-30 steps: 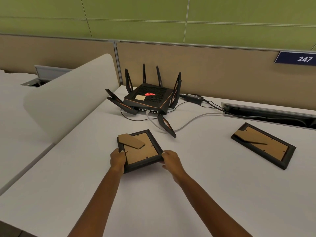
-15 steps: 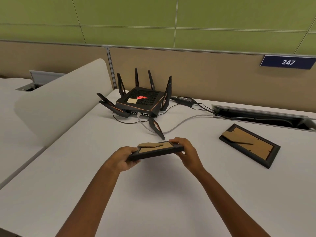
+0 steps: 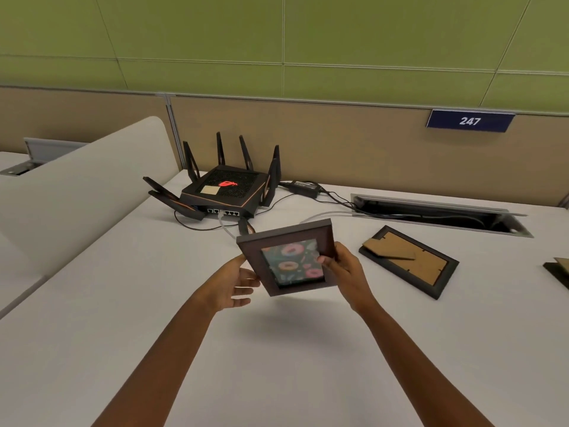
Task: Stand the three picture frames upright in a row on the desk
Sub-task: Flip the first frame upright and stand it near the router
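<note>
You hold a dark brown wooden picture frame with a doughnut print tilted above the white desk. A second dark frame lies face down, cardboard back up. A third frame barely shows at the right edge.

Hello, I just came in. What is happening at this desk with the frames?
A person is holding a dark picture frame with a doughnut picture above the white desk, its front turned toward the camera. The right hand grips its right edge, with the thumb on the front; the left hand is open at its left edge. A second frame lies face down to the right, and a third frame is only partly visible at the right edge. None stands upright yet. A black router sits behind.
</note>
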`<state>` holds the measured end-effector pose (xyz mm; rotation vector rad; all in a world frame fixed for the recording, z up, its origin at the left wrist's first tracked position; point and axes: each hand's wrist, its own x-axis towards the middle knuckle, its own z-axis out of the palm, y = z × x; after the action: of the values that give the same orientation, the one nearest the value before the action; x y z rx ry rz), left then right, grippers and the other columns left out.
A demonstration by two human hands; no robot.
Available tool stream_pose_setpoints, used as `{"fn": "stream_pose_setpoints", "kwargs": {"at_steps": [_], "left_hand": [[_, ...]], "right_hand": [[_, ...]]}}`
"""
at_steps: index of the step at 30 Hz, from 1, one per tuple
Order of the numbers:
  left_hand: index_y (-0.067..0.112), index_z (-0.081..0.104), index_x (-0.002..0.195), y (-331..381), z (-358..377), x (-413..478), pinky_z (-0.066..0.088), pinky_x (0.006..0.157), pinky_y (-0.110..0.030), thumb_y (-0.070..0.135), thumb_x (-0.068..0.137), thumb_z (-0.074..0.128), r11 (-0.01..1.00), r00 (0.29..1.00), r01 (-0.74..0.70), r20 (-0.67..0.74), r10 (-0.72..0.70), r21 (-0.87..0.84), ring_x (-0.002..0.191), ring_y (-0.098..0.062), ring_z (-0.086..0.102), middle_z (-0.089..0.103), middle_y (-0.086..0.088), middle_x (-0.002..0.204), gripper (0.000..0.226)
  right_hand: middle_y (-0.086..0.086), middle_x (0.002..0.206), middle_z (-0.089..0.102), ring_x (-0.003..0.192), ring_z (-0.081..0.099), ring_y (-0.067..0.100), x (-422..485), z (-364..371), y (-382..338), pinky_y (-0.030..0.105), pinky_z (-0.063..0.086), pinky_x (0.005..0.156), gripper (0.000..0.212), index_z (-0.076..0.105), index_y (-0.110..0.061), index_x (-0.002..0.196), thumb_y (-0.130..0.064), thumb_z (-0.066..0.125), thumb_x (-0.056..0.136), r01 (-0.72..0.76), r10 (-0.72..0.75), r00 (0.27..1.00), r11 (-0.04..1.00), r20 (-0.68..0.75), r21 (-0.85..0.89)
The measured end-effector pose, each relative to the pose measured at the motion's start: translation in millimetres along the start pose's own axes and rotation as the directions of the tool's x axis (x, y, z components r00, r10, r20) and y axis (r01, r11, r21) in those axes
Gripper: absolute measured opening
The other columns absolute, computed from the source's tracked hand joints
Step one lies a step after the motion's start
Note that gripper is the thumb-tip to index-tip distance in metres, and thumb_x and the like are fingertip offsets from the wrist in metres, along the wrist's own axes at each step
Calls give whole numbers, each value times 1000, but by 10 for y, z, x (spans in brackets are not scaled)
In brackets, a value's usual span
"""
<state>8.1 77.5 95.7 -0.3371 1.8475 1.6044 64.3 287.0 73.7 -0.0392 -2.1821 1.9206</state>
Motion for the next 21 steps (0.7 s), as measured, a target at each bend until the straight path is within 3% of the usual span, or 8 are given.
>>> {"fn": "stream_pose_setpoints", "kwargs": {"at_steps": [1, 6, 9, 13, 17, 21], "left_hand": [[6, 61, 87, -11, 41, 31, 46, 69, -31, 51, 92, 34, 1000, 1000, 7, 3, -7, -2, 80, -18, 51, 60, -7, 84, 53], [11, 57, 81, -56, 241, 189, 40, 86, -38, 54, 94, 26, 1000, 1000, -4, -3, 4, -28, 101, -26, 48, 57, -8, 89, 55], [13, 57, 80, -63, 333, 277, 42, 85, -37, 58, 92, 25, 998, 999, -36, 3, 36, -51, 94, -26, 53, 58, -10, 92, 57], [14, 57, 80, -42, 378, 368, 46, 72, -36, 60, 91, 23, 984, 997, -50, 51, 60, -174, 78, -24, 57, 60, -12, 83, 58], [13, 57, 86, -56, 375, 528, 40, 88, -39, 63, 89, 23, 969, 994, -104, -2, 106, -223, 79, -23, 56, 61, -10, 83, 61], [15, 62, 104, 5, 372, 545, 46, 86, -37, 64, 89, 24, 947, 987, -149, 12, 159, -284, 93, -26, 60, 66, -9, 97, 64]], "right_hand": [[14, 100, 62, 92, 61, 20, -3, -43, 7, 32, 54, 76, 20, 50, 7, 104, -6, 50, 88, -20, 20, 1000, 1000, -16, 12], [6, 103, 62, 89, 62, 13, -51, -165, 14, 15, 56, 67, 15, 54, -13, 102, -8, 50, 89, -67, 77, 995, 986, -59, 151], [5, 104, 62, 90, 63, 14, -58, -205, 36, 16, 56, 68, 15, 54, -18, 101, -9, 49, 90, -88, 101, 993, 979, -62, 186], [12, 111, 62, 100, 60, 25, -39, -235, 62, 27, 53, 80, 15, 55, -17, 101, -10, 49, 89, -102, 116, 991, 979, -65, 178], [8, 106, 62, 98, 60, 22, -25, -206, 87, 27, 52, 81, 15, 55, -21, 97, -10, 50, 89, -119, 131, 990, 975, -52, 190], [4, 103, 63, 91, 62, 14, -28, -141, 128, 19, 53, 76, 14, 55, -20, 100, -12, 50, 89, -140, 146, 989, 977, -26, 161]]}}
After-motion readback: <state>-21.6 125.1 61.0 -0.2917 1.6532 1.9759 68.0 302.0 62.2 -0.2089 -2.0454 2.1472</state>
